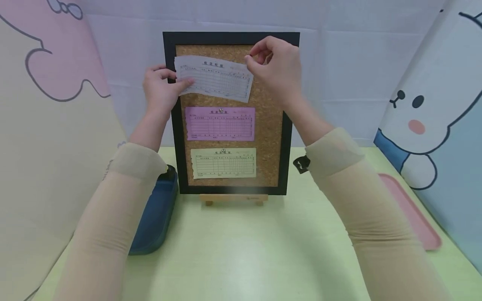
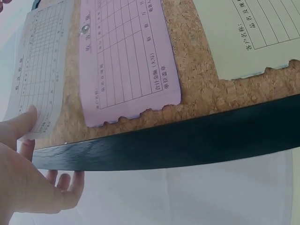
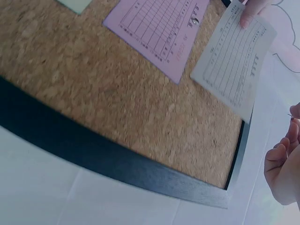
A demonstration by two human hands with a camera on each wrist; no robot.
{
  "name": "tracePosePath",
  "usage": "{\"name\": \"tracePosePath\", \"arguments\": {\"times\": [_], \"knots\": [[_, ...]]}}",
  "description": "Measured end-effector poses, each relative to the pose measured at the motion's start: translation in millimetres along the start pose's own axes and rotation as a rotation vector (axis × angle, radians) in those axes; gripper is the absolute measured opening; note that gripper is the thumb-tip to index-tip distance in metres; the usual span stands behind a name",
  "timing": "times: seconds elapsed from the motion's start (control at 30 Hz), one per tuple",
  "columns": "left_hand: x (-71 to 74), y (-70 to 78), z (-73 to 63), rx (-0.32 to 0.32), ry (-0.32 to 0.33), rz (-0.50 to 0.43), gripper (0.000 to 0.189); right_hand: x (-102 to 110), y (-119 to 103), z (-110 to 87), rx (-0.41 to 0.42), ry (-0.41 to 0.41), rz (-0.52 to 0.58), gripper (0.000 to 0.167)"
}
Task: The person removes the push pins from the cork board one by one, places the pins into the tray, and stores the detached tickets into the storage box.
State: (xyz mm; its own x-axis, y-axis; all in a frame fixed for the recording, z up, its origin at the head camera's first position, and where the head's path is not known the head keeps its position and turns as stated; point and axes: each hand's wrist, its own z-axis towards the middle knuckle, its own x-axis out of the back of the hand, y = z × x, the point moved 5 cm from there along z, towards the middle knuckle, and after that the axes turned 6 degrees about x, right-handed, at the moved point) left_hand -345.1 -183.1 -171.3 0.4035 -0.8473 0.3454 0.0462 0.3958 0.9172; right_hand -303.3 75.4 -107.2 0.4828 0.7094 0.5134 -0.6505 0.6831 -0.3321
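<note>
A black-framed cork board (image 1: 269, 138) stands upright, with a white receipt slip (image 1: 214, 79) across its upper part. My left hand (image 1: 162, 88) holds the slip's left end, thumb on the printed face; in the left wrist view other fingers (image 2: 75, 185) reach around the frame's edge. The slip's right end tilts downward and stands off the cork. At its upper right corner my right hand (image 1: 276, 67) pinches a small pin, whose thin needle (image 3: 289, 115) pokes out in the right wrist view. Below, a pink slip (image 1: 220, 125) and a yellow slip (image 1: 224, 165) are each pinned at the top.
A small wooden stand (image 1: 233, 198) supports the board on the pale green table (image 1: 233, 242). Left of it sits a blue tray (image 1: 152, 225), partly behind my left sleeve. A pink tray (image 1: 414, 213) lies at right. White cloth (image 1: 346, 75) hangs behind the board.
</note>
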Motion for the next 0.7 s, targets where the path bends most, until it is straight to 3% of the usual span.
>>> {"name": "tracePosePath", "arguments": {"times": [0.37,0.53,0.7], "knots": [[24.4,-0.8,-5.9,-0.008,-0.005,-0.114,0.027,33,3,-9.8,0.051,0.007,0.076,0.023],[31.5,2.9,-15.2,-0.016,-0.019,-0.118,0.029,49,2,-14.0,0.083,-0.025,0.053,0.023],[39.5,10.8,-26.3,-0.065,-0.025,-0.119,0.028,67,3,-20.5,0.092,-0.035,-0.009,0.026]]}}
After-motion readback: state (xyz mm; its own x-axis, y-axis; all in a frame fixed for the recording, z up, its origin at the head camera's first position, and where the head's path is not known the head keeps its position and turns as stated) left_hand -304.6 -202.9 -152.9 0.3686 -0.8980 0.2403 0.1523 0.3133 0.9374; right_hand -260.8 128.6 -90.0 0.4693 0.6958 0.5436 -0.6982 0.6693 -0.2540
